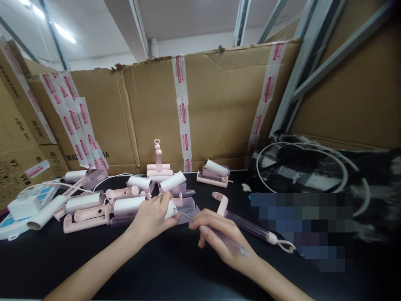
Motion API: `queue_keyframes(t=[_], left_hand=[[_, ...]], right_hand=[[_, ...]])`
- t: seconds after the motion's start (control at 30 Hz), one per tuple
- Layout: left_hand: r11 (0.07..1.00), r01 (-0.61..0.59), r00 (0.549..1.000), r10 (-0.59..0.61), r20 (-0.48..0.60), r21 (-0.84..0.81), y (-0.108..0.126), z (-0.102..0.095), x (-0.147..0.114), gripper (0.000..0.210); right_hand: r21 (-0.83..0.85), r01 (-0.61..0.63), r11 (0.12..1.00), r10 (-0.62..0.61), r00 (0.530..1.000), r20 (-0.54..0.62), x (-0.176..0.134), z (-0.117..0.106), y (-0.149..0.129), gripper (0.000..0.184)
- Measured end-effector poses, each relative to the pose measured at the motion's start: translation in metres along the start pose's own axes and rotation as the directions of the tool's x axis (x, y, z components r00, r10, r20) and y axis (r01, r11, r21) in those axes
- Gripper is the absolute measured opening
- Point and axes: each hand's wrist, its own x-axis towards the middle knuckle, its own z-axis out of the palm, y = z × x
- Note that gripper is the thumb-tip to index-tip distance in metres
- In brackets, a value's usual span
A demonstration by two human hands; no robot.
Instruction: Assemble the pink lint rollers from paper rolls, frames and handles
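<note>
My left hand [153, 214] is closed around a white roll [171, 210], and its right end shows past my fingers. A screwdriver with a clear handle [230, 241] is gripped in my right hand [221, 236], its thin metal shaft pointing left. The tip meets the end of the white roll near my left thumb; exactly what it touches there is too small to make out. Just right of my right hand lies a pink handle [222, 205] joined to a clear purple tube [250, 224], which has a heart-shaped pink loop [285, 245] at its far end.
Several white rolls [84, 202] and pink handle frames [86, 223] lie on the black table [125, 267] to the left. A heart-topped pink piece [158, 156] stands behind them. A white charger [24, 207] sits far left, coiled white tubing [346, 171] right, cardboard [153, 108] behind.
</note>
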Motion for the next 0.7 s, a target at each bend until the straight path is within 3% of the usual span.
queue_keyframes(t=[0.57,0.7], left_hand=[[0.984,-0.049,0.998,0.044,0.034,0.170,0.0014,0.0020,-0.0007,0.027],[0.977,-0.071,0.997,0.073,-0.003,0.199,0.0041,0.0023,-0.0023,0.024]], right_hand=[[0.048,-0.076,0.996,0.075,0.997,0.021,-0.0049,0.0031,0.0054,0.020],[0.048,-0.082,0.995,0.082,0.997,0.003,-0.0061,0.0054,0.0048,0.022]])
